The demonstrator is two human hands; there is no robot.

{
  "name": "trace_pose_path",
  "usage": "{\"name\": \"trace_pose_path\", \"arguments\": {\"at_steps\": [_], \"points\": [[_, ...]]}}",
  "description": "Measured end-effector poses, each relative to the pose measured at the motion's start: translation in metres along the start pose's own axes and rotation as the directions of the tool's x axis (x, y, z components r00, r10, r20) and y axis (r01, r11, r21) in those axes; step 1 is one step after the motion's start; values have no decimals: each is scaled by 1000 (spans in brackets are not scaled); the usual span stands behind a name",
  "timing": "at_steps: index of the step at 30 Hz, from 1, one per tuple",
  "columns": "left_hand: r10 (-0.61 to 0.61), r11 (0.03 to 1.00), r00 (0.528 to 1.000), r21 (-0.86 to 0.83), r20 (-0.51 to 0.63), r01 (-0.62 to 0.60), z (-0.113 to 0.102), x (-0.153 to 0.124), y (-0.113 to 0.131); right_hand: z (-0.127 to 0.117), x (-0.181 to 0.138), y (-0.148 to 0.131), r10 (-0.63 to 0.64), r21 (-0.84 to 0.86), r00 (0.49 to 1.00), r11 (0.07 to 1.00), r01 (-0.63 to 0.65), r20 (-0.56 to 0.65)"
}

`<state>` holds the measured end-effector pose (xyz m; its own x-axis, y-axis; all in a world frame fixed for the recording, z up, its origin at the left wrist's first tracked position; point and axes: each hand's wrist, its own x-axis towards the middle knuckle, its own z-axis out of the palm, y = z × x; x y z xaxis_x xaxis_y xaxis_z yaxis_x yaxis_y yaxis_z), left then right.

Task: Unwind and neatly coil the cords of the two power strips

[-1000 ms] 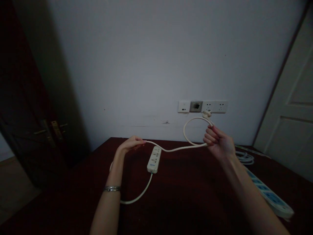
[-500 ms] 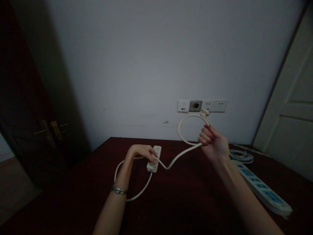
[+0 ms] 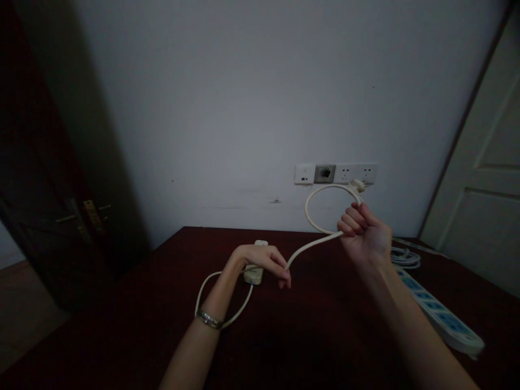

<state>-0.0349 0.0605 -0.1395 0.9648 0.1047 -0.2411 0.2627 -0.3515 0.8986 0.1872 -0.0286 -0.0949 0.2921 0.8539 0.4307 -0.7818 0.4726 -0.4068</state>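
Note:
My right hand (image 3: 363, 233) is closed around a white power cord (image 3: 312, 243), with a loop of it standing up to the left of the fist. The cord's plug (image 3: 357, 186) sticks out above that fist, in front of the wall. Further along, my left hand (image 3: 270, 261) pinches the same cord between thumb and fingers, palm down. Behind the left hand lies a small white power strip (image 3: 254, 277), partly covered by it. From the strip's near end the cord curves round under my left wrist, which wears a metal bracelet (image 3: 209, 319).
A longer white power strip with blue sockets (image 3: 439, 311) lies at the right, beside its coiled cord (image 3: 406, 259). Wall sockets (image 3: 345, 173) sit above the dark red table (image 3: 309, 336). A dark door (image 3: 44, 189) is at left, a pale door (image 3: 483, 179) at right.
My left hand has slid right along the cord, away from over the small power strip. My right hand has shifted slightly right with the looped cord and plug.

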Motion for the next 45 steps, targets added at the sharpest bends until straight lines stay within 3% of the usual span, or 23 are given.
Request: {"name": "trace_pose_path", "arguments": {"at_steps": [4, 8, 12, 17, 20, 24, 28, 30, 34, 36, 38, 40, 42, 45], "points": [[1, 998, 989, -58, -151, -10, -7, 6, -18, -7, 4, -13, -65, 1, 998, 998, 65, 7], [44, 999, 933, -4, -357, -48, -11, 3, -23, -16, 8, -24, -125, -11, 992, 992, 125, -12], [98, 995, 944, 51, -315, -86, -2, -1, -2, -21, 11, -27, -155, -1, 987, 988, 155, -51], [27, 991, 976, 131, -217, 2, 19, 4, 31, -26, 15, -28, -170, 3, 982, 985, 171, -84], [75, 961, 955, 278, -288, 8, 24, 2, 42, -28, 16, -36, -179, 0, 977, 984, 180, -113], [183, 855, 832, 502, -523, 127, 18, -2, 43, -24, 14, -45, -207, -22, 966, 978, 206, -154], [181, 786, 677, 518, -713, 336, 10, 3, 31, -16, 10, -41, -184, -54, 978, 982, 179, -98], [211, 795, 596, 491, -775, 356, 4, 8, 21, -12, 8, -35, -163, -70, 983, 985, 157, -81], [233, 907, 439, 357, -868, 224, -12, 18, -3, -9, 7, -15, -66, -102, 995, 993, 58, -78], [170, 972, 349, 215, -922, 94, -20, 22, -14, -9, 7, -3, -10, -116, 997, 993, 1, -76], [95, 995, 300, 95, -949, -16, -26, 21, -23, -12, 8, 8, 54, -136, 997, 989, -61, -59], [55, 995, 305, 25, -951, -101, -30, 15, -26, -17, 10, 15, 120, -171, 992, 978, -123, -29], [72, 989, 353, 20, -933, -148, -32, 4, -22, -24, 15, 14, 154, -214, 988, 965, -152, -6], [206, 977, 459, 209, -864, -45, -30, -13, -11, -38, 24, 2, 128, -257, 992, 959, -124, 0]]}}
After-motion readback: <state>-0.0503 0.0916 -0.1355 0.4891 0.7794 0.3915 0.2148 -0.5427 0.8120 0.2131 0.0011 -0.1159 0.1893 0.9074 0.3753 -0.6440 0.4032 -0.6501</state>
